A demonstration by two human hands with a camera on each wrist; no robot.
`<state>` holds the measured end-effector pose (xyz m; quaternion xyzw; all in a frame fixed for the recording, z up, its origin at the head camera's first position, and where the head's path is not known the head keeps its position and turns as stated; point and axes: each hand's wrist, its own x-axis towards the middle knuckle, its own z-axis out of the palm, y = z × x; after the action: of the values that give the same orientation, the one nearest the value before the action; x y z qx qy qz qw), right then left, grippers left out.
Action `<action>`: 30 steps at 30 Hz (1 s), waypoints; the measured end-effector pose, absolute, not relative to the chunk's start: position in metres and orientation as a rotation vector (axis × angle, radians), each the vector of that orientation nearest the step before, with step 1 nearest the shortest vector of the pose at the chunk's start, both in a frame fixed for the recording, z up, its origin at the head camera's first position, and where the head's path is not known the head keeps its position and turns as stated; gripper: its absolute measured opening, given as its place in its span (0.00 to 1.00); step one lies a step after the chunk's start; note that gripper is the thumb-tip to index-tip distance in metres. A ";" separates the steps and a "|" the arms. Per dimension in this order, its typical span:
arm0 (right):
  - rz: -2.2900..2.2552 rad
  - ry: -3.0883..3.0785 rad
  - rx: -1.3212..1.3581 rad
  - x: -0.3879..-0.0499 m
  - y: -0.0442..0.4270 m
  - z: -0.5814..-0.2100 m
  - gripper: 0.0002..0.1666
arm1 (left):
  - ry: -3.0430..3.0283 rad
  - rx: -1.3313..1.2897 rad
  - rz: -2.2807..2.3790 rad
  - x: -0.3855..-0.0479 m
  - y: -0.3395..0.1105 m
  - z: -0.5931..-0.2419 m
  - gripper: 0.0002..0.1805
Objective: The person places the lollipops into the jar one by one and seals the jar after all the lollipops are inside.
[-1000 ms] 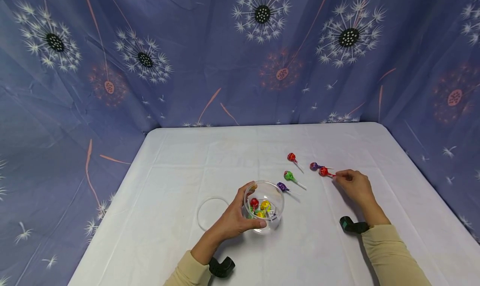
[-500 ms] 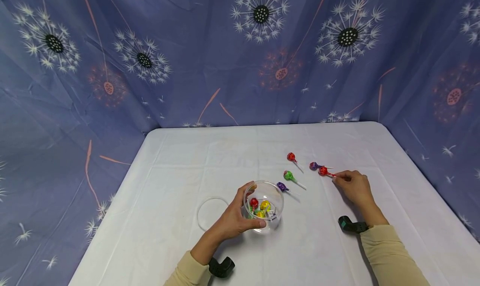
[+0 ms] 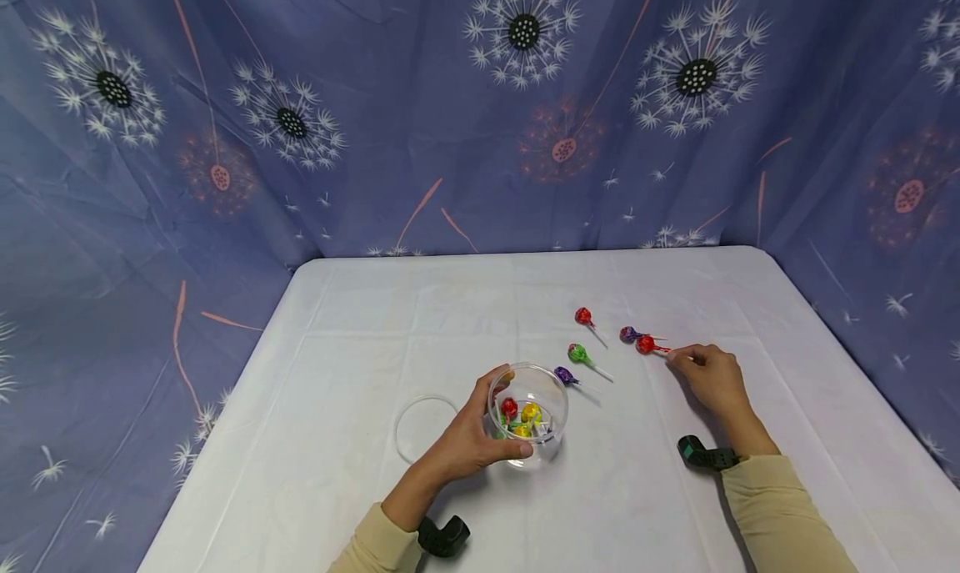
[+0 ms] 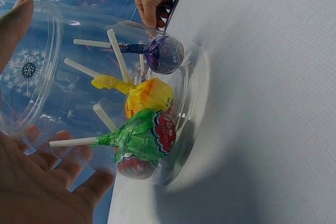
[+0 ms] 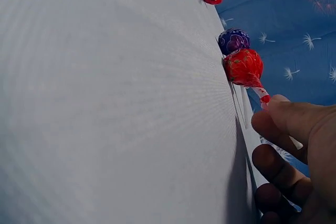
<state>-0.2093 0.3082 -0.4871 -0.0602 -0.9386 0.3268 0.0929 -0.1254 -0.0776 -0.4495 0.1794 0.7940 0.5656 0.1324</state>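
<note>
My left hand [image 3: 474, 435] grips a clear plastic jar [image 3: 551, 402], tilted a little with its mouth facing up. Inside it lie several wrapped lollipops, among them a green one [image 4: 144, 142], a yellow one [image 4: 149, 97] and a purple one [image 4: 164, 54]. On the right side, my right hand [image 3: 711, 381] pinches the stick of a red lollipop [image 5: 243, 67] between thumb and forefinger. That lollipop's head is at the tabletop, right beside a purple lollipop [image 3: 628, 334].
Left of the jar a clear ring-shaped lid [image 3: 397, 429] lies on the white table [image 3: 360, 323]. Beyond the jar are a red lollipop [image 3: 583, 315], a green lollipop [image 3: 577, 354] and a purple lollipop [image 3: 566, 376]. A blue dandelion-print curtain [image 3: 420, 123] hangs behind the table.
</note>
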 end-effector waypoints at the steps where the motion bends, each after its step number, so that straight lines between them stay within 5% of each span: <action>1: 0.974 -2.785 -0.186 -0.209 0.308 -0.487 0.20 | 2.304 0.521 1.640 -0.125 -0.078 -0.450 0.52; 30: 1.146 -2.578 -0.009 -0.190 0.264 -0.436 0.19 | 2.303 0.509 1.651 -0.124 -0.077 -0.448 0.53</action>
<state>-0.1899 0.2643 -0.4358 -0.0032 -0.9020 0.4010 0.1597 -0.1239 -0.0772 -0.4476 0.1752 0.7931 0.5686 0.1306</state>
